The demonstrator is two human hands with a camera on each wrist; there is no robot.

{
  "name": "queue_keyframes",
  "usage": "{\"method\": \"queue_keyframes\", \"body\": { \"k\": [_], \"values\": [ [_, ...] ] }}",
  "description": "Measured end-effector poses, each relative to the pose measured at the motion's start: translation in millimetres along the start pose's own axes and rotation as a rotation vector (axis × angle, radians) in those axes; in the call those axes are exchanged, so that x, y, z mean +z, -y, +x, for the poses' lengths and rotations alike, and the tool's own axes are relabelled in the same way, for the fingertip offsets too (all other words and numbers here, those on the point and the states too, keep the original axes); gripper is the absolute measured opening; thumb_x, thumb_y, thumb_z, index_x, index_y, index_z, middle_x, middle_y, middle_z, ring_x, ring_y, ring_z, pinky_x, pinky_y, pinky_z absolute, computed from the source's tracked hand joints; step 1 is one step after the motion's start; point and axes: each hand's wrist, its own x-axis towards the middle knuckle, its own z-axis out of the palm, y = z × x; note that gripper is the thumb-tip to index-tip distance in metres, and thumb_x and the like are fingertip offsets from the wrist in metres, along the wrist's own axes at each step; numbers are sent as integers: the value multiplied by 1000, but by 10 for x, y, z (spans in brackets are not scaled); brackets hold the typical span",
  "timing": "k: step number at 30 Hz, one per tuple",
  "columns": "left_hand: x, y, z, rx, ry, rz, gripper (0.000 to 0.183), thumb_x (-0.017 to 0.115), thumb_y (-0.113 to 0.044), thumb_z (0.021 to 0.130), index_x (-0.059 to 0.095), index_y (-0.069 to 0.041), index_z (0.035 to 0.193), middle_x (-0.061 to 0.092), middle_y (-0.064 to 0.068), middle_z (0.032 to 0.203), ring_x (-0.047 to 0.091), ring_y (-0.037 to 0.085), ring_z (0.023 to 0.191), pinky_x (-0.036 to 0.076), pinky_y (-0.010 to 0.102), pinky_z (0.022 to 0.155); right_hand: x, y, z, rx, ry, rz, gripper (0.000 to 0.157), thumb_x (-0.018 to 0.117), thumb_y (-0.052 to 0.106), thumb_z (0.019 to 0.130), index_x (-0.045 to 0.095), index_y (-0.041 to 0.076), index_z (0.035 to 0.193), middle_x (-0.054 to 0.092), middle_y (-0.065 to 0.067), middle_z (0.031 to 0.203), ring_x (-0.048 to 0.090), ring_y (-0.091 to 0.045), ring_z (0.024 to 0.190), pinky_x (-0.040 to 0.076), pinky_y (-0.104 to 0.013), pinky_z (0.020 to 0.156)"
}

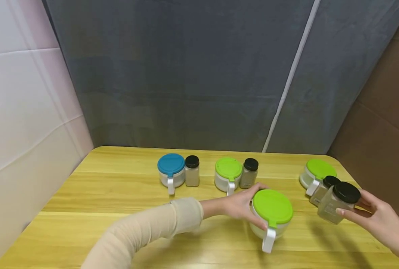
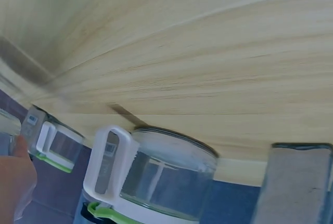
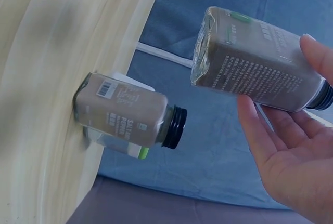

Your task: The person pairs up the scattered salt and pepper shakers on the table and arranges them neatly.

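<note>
My left hand grips a white-and-clear seasoning jar with a green lid and white handle, thumb and fingers spread round its near left side. The right hand holds a square spice bottle with a black cap and grey-brown powder inside, raised and tilted. In the right wrist view, thumb and fingers clasp this bottle on opposite sides, its base away from the palm. Just beyond it stands another spice bottle, close against a green-lidded jar. The left wrist view does not clearly show the left hand's grip.
Toward the back of the wooden table, a blue-lidded jar stands beside a spice bottle. Another green-lidded jar and spice bottle stand mid-table. A grey cloth hangs behind; side panels flank the table.
</note>
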Motion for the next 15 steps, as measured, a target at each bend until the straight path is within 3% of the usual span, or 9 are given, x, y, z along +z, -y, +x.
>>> {"method": "queue_keyframes", "body": {
  "k": [15],
  "values": [
    [-178,-41,-246,17,-6,-35,85,80,-15,63,27,-15,129,43,-4,119,43,5,107,32,22,91,37,185,9,-53,71,42,44,68,12,78,49,6,117,53,19,96,52,7,84,48,-21,60]
  ]
}}
